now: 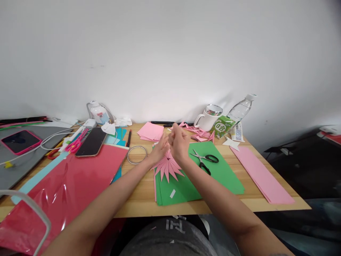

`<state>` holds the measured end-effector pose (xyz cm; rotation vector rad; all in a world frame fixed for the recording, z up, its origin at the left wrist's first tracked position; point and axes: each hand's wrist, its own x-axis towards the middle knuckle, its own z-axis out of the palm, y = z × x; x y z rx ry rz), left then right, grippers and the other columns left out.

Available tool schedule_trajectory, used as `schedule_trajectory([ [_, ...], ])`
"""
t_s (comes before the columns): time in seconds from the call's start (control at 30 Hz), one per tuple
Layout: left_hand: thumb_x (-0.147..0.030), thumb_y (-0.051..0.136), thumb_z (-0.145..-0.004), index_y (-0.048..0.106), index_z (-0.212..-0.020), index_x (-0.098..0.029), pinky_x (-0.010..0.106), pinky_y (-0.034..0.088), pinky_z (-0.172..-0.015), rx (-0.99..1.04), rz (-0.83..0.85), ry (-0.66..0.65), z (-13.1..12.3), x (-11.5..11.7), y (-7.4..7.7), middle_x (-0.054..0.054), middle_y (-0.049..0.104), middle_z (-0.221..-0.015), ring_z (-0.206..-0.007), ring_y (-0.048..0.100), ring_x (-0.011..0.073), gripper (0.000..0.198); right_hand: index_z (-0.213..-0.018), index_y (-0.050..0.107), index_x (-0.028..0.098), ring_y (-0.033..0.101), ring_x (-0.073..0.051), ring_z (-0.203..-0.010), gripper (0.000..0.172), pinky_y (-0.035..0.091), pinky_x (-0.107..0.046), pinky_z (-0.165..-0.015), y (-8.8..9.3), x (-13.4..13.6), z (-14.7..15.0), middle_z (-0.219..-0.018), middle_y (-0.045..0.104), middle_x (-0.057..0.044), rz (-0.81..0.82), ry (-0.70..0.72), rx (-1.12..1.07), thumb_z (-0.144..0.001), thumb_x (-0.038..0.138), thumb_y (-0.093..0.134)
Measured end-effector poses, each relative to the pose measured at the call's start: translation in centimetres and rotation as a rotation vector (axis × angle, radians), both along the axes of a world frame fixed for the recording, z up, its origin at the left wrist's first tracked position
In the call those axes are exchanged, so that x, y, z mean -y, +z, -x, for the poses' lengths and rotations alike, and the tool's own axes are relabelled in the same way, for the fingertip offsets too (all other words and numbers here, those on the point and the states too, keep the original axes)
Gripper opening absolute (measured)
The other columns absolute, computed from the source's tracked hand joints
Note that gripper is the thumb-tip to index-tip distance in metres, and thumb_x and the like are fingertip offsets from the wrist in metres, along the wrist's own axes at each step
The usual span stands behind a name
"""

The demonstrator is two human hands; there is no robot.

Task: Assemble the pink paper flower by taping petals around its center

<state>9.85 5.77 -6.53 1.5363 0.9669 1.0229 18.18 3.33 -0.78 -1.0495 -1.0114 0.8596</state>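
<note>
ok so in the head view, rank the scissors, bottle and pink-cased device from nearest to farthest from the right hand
From the right hand:
1. scissors, just to its right on the green paper
2. bottle, back right by the wall
3. pink-cased device, far left

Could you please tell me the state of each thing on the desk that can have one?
water bottle, standing, cap on
mug, upright
scissors, lying flat on green paper
phone, face up, screen dark
pink paper flower, flat, partly under the hands
left hand, touching right hand, grip unclear
</note>
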Motion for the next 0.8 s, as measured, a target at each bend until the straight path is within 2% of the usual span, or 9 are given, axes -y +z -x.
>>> schedule_trajectory([
  [0.07,-0.036,0.047,-0.083,0.028,-0.136,-0.019,0.039,0.032,-0.103,0.035,-0.037,-0.057,0.6,-0.2,-0.2,0.012,0.047,-0.133,-0.124,0.042,0.0215,0.059,-0.055,0.025,0.023,0.019,-0.007,-0.039,0.037,0.02,-0.022,-0.039,-0.7,0.4,-0.6,-0.045,0.022,0.009,-0.003,-0.173,-0.162,-0.081,0.043,0.042],
  [0.13,-0.035,0.042,-0.086,0.022,-0.138,-0.015,0.04,0.027,-0.106,0.042,-0.078,-0.071,0.6,-0.2,-0.5,0.015,0.045,-0.135,-0.126,0.039,0.0202,0.059,-0.054,0.026,0.023,0.018,-0.007,-0.039,0.037,0.019,-0.023,-0.039,-2.3,0.8,-1.1,-0.044,0.02,0.009,0.078,-0.286,-0.111,-0.08,0.044,0.042],
  [0.23,-0.031,0.043,-0.086,0.032,-0.132,-0.014,0.038,0.031,-0.104,0.039,-0.167,-0.052,0.1,-0.1,-0.8,0.016,0.047,-0.133,-0.124,0.042,0.0195,0.05,-0.05,0.034,0.021,0.024,-0.008,-0.042,0.036,0.021,-0.023,-0.043,-4.9,1.2,-1.3,-0.043,0.026,0.008,0.153,-0.323,0.059,-0.079,0.041,0.042],
  [0.3,-0.028,0.043,-0.086,0.042,-0.124,-0.015,0.035,0.039,-0.098,0.029,-0.267,-0.008,0.2,0.0,-0.1,0.015,0.052,-0.128,-0.118,0.048,0.0186,0.04,-0.048,0.038,0.019,0.027,-0.008,-0.045,0.035,0.022,-0.023,-0.046,-6.0,1.4,-1.1,-0.044,0.031,0.007,0.147,-0.304,0.108,-0.078,0.038,0.046],
  [0.37,-0.024,0.042,-0.086,0.049,-0.116,-0.016,0.032,0.044,-0.091,-0.06,-0.402,0.115,1.2,-0.1,1.3,0.011,0.06,-0.117,-0.107,0.056,0.0172,0.033,-0.047,0.039,0.018,0.029,-0.009,-0.047,0.035,0.022,-0.023,-0.047,-6.4,1.4,-0.8,-0.045,0.032,0.007,0.134,-0.256,0.153,-0.077,0.035,0.048],
  [0.5,-0.016,0.043,-0.081,0.05,-0.116,-0.014,0.039,0.041,-0.092,-0.581,-0.613,0.611,6.8,-0.9,4.9,0.012,0.062,-0.106,-0.104,0.055,0.0226,0.035,-0.048,0.039,0.018,0.03,-0.009,-0.048,0.035,0.024,-0.022,-0.049,-6.2,1.5,-0.4,-0.047,0.033,0.006,0.122,-0.163,0.197,-0.077,0.035,0.048],
  [0.6,-0.02,0.053,-0.074,0.045,-0.12,-0.009,0.053,0.038,-0.085,-1.097,-0.469,0.886,12.8,-2.0,5.9,0.024,0.051,-0.118,-0.111,0.045,0.04,0.048,-0.049,0.039,0.019,0.029,-0.009,-0.048,0.034,0.024,-0.022,-0.048,-6.0,1.4,-0.6,-0.047,0.031,0.006,0.142,-0.174,0.184,-0.077,0.035,0.045],
  [0.7,-0.027,0.057,-0.071,0.042,-0.119,-0.005,0.055,0.036,-0.081,-1.308,-0.201,0.883,17.5,-3.5,5.0,0.032,0.045,-0.12,-0.111,0.042,0.047,0.055,-0.049,0.04,0.019,0.028,-0.009,-0.047,0.033,0.024,-0.023,-0.047,-6.0,1.1,-0.9,-0.046,0.028,0.007,0.171,-0.197,0.164,-0.077,0.035,0.044],
  [0.8,-0.033,0.055,-0.073,0.04,-0.117,-0.003,0.056,0.034,-0.082,-1.335,-0.046,0.858,19.8,-4.7,3.9,0.035,0.041,-0.122,-0.112,0.041,0.0488,0.055,-0.049,0.041,0.019,0.026,-0.009,-0.045,0.035,0.024,-0.023,-0.046,-6.2,0.8,-1.3,-0.045,0.027,0.007,0.198,-0.209,0.144,-0.078,0.039,0.042],
])
